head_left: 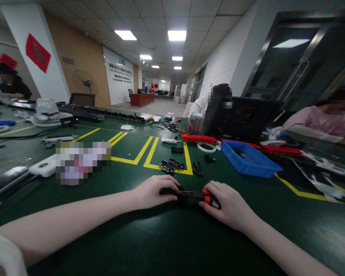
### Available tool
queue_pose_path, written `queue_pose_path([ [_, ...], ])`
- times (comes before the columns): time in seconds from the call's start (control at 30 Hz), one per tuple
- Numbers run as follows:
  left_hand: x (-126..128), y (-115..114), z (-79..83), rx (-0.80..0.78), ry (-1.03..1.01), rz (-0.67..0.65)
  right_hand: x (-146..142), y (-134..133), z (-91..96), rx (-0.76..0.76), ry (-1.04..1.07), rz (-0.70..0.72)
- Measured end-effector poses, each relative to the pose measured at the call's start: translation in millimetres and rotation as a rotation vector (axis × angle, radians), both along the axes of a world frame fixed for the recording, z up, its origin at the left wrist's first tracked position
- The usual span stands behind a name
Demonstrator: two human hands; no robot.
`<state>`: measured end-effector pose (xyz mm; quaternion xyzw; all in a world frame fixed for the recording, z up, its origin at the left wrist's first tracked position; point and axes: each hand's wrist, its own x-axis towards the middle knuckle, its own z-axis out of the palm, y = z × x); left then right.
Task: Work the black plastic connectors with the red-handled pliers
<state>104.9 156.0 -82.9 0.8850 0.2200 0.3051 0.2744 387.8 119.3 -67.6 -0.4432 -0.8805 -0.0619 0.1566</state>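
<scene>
My left hand [156,191] is closed around a small black part [167,190], its fingers and thumb pinching it from the left. In my right hand [227,201] are pliers [208,197] with red and black handles. Their dark jaws [191,194] point left and meet the black part; the exact contact is too dark to make out. Just beyond my hands lie several similar black parts [172,165] on the green table [161,237], with one more black part [197,168] to their right.
A blue tray [250,159] stands to the right, behind it a red power strip [199,138] and a black monitor [241,117]. White tape roll [206,148] lies nearby. At left are a white device [44,165] and cables. Other people [319,122] sit around the table.
</scene>
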Motion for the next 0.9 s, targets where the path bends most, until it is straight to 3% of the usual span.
queue_pose_path([
  [0.3, -0.9, -1.0, 0.7, 0.098, 0.114, 0.022, 3.7, 3.1, -5.4, 0.020, 0.000, 0.037],
  [0.9, -0.2, -5.2, 1.6, 0.262, 0.085, 0.073, 3.6, 3.6, -5.2, 0.033, -0.006, 0.025],
])
